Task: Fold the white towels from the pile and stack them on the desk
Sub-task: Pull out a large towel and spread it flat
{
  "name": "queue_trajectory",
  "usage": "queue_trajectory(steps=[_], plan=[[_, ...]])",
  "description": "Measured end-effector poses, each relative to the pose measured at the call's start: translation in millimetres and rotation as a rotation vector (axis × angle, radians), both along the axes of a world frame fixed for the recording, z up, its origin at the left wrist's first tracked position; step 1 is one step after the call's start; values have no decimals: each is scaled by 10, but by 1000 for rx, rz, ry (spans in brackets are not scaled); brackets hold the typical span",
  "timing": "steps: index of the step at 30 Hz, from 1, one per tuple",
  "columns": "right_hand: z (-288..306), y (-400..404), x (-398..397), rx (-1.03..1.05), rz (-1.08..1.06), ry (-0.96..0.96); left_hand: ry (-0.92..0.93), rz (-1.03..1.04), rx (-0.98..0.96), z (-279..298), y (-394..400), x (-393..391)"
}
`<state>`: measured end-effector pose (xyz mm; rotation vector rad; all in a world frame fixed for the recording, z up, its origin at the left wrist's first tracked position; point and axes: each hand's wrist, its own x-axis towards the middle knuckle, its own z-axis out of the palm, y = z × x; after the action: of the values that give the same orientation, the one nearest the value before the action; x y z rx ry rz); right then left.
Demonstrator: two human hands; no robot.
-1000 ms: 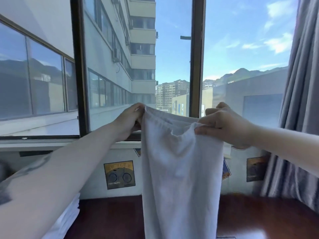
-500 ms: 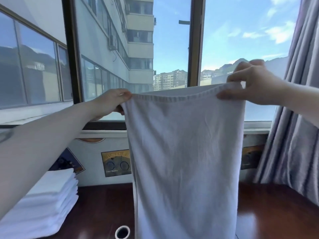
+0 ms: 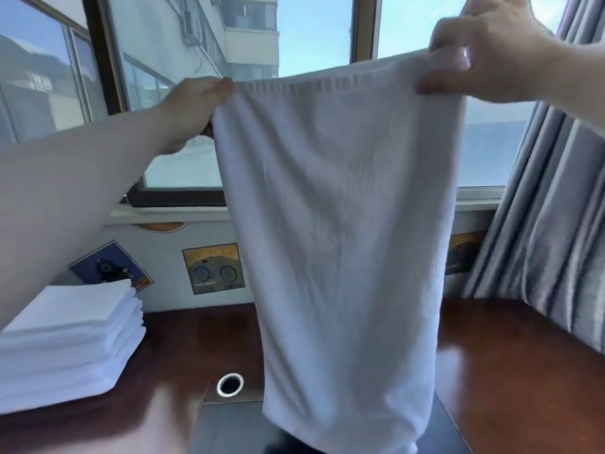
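Left hand (image 3: 196,106) and right hand (image 3: 484,57) each pinch a top corner of the towel (image 3: 337,224), frame centre. Soft, light, limp; grip at hemmed corners.

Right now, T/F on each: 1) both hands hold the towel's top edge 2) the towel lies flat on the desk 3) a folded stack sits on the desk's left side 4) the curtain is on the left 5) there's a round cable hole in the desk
1) True: the left hand and right hand each pinch a top corner of the white towel.
2) False: it hangs in the air, spread between the hands.
3) True: the folded stack rests on the desk, at left.
4) False: the grey curtain hangs on the right.
5) True: the cable hole is left of the hanging towel.
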<state>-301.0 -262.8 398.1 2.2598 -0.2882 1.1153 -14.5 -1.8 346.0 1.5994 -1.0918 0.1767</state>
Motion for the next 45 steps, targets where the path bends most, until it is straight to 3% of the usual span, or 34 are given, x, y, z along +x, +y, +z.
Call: queue_trajectory(steps=[4,8,13,18,23,27,29,31,34,37,45], plan=[[-114,34,-22,92,-78,79,150,-2,52,-47,-13,62],[-341,79,9,47,-91,112,75,-158,230,-187,60,74],[-489,44,-10,374,19,214,114,-312,451,-281,221,180],[-572,-41,51,803,263,183,331,-368,284,-411,341,281],[-902,-82,183,1442,671,-194,568,-454,9,-699,294,190],[-1282,-50,374,1756,782,-452,815,-381,-209,-960,137,53],[-1375,-38,479,1717,722,-529,909,-340,-307,-1030,77,5],[-1429,-19,568,1500,615,-573,889,-273,-370,-1069,13,-43],[-1445,6,579,1204,559,-562,596,-34,-329,-1083,-38,-89],[-1363,-35,463,1226,626,-469,320,66,-231,-1044,97,-51],[-1218,1,401,1336,700,-29,685,-39,-252,-1177,568,-4]])
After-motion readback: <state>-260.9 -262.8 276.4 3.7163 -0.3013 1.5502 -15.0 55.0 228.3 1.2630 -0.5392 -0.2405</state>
